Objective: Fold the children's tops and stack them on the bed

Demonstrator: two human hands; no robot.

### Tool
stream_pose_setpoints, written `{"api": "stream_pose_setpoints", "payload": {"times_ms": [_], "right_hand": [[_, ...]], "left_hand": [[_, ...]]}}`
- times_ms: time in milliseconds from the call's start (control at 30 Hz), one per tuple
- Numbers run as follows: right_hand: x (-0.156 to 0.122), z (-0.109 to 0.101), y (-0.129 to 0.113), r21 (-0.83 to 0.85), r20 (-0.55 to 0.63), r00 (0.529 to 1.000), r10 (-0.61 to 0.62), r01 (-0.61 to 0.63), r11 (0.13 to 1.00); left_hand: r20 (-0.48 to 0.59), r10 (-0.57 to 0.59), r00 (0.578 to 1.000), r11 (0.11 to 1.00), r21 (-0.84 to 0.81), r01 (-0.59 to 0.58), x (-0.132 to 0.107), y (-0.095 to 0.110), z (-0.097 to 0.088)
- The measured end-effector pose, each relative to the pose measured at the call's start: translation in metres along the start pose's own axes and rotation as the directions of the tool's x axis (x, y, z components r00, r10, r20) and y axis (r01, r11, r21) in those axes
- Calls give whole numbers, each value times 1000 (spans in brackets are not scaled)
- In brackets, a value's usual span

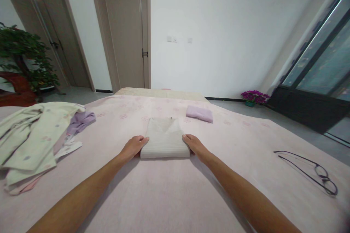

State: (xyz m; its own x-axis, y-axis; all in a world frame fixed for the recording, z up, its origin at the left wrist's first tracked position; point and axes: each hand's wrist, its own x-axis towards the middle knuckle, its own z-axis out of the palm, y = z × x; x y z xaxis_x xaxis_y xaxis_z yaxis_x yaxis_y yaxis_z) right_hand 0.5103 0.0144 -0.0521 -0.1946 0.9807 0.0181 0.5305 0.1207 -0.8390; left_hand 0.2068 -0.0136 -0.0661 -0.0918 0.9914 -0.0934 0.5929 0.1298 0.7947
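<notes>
A white ribbed knit garment (165, 140), folded into a neat rectangle with its V-shaped neckline facing up, lies in front of me on the pink cloth-covered surface (164, 196). At its left edge is my left hand (136, 145), thumb on top and fingers curled underneath. My right hand (193, 143) grips the opposite edge in the same way. The fingertips of both hands are hidden below the fabric. Just beyond and to the right rests a folded lilac cloth (199, 113).
A loose pile of clothes (35, 134) with a purple piece (82, 121) lies at left. Black-framed glasses (324, 178) sit at right, temples open. Past the surface stand a closed door (124, 36), a green plant (24, 54) and a pot of magenta flowers (254, 97).
</notes>
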Motion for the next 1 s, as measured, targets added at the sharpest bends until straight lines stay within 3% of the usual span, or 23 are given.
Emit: {"api": "stream_pose_setpoints", "payload": {"times_ms": [133, 233, 300, 367, 433, 500, 567, 633, 667, 833, 933, 1000], "right_hand": [[1, -1, -7, -332, -105, 993, 51, -84, 940], [-1, -2, -10, -493, -117, 990, 74, -123, 861], [-4, -4, -11, -547, -122, 990, 68, -124, 828], [-10, -9, -11, -580, -146, 989, -35, -57, 813], [-20, -14, -11, -604, -131, 963, -236, 111, 789], [-33, -19, -13, -601, -8, 898, -440, 347, 719], [-46, -22, -14, -553, 181, 811, -556, 552, 624], [-54, -21, -15, -514, 323, 745, -583, 656, 553], [-55, -20, -15, -518, 354, 735, -577, 668, 533], [-44, -9, -12, -646, 327, 788, -522, 590, 484], [-45, -10, -13, -676, 308, 798, -518, 567, 471], [-55, -15, -15, -639, 331, 761, -558, 616, 462]], "left_hand": [[-60, 17, 998, 990, 139, -8, -3, 6, -3], [-109, 25, 994, 960, 280, 6, -11, 10, -7], [-156, 139, 978, 932, 355, -76, -18, 9, -9], [-182, 368, 912, 882, 380, -280, -25, 5, -11], [-154, 593, 790, 772, 389, -503, -32, -2, -16], [-38, 725, 687, 644, 390, -658, -39, -9, -22], [119, 772, 624, 546, 378, -747, -44, -13, -27], [224, 771, 596, 494, 380, -782, -46, -16, -29], [238, 768, 594, 483, 394, -782, -46, -17, -28], [180, 789, 587, 434, 512, -741, -33, -20, -20], [186, 832, 523, 366, 525, -768, -33, -19, -24], [222, 863, 455, 309, 482, -820, -43, -18, -31]]}}
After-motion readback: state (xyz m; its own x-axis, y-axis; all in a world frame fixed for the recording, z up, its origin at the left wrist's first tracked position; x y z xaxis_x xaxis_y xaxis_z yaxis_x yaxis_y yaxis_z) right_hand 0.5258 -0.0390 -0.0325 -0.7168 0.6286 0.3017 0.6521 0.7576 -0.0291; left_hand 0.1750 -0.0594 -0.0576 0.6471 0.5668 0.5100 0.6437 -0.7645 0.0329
